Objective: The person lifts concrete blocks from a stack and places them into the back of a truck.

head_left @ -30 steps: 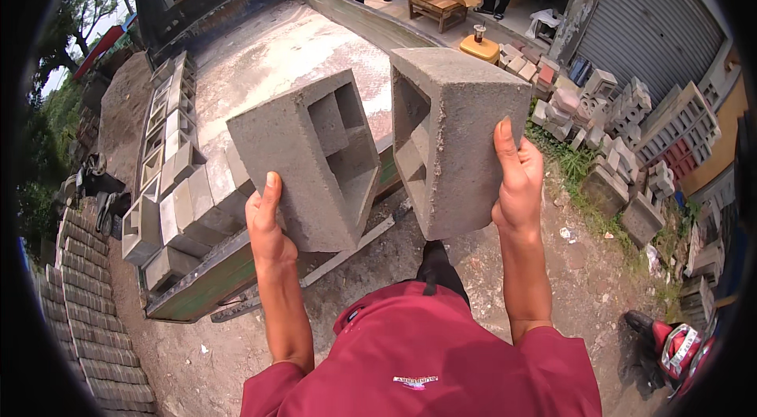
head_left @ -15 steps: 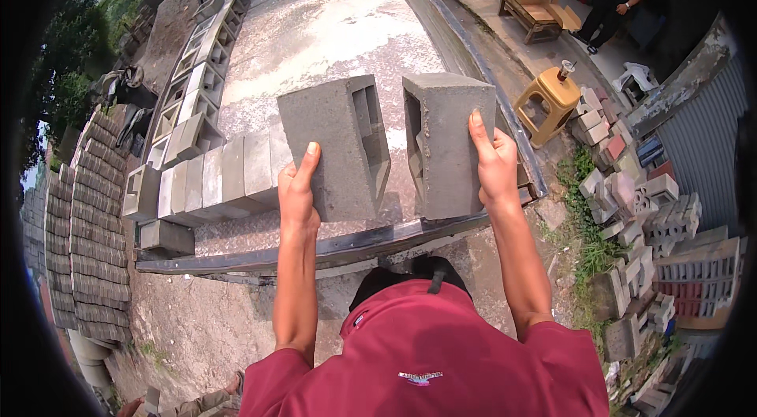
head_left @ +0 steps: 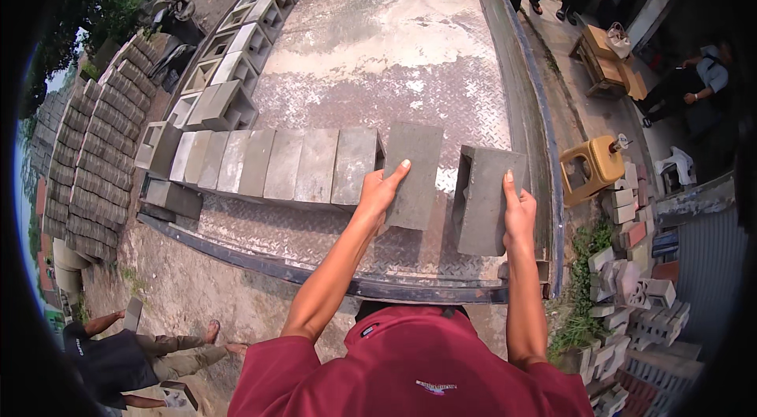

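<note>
Truck bed (head_left: 378, 93) w/ blk row (head_left: 272, 164), R sidewall (head_left: 517, 93); L blk (head_left: 416, 182) in L hand (head_left: 378, 195), R blk (head_left: 486, 208) in R hand (head_left: 520, 217)

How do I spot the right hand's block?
Find the truck bed, then its right wall. Left of it, the right hand holds a grey block. A dark opening shows on its left, unlike the plain-faced block in the left hand.

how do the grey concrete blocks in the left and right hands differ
The grey concrete block in the left hand shows only plain surfaces; the grey concrete block in the right hand shows a dark opening. The left block is nearer the row of grey blocks, the right block nearer the bed's right wall. Both are grey.
</note>
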Tool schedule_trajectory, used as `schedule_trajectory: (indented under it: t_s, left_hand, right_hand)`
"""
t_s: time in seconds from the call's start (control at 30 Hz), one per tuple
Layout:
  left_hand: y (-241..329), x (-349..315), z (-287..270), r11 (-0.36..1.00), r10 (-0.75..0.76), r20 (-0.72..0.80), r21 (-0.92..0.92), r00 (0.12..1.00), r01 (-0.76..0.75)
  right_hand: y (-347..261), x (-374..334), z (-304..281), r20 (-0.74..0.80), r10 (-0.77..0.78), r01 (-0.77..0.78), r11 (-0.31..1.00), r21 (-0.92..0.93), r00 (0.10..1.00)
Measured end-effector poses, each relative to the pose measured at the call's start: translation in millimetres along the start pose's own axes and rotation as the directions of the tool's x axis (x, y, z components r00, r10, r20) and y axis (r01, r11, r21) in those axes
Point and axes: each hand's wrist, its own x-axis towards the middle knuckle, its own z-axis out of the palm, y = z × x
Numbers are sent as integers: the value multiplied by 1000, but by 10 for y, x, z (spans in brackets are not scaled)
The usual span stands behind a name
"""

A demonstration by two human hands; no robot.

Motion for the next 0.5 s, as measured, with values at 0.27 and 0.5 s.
schedule_trajectory:
  t_s: [0.27,0.5]
  left_hand:
    - [-323,446,-105,996,-77,-102,33,992,80]
    - [-566,705,-151,990,-114,-140,67,984,124]
  right_hand:
    - [144,293,271,6,83,-83,996,-33,997]
    - [280,444,413,12,186,-185,982,-29,983]
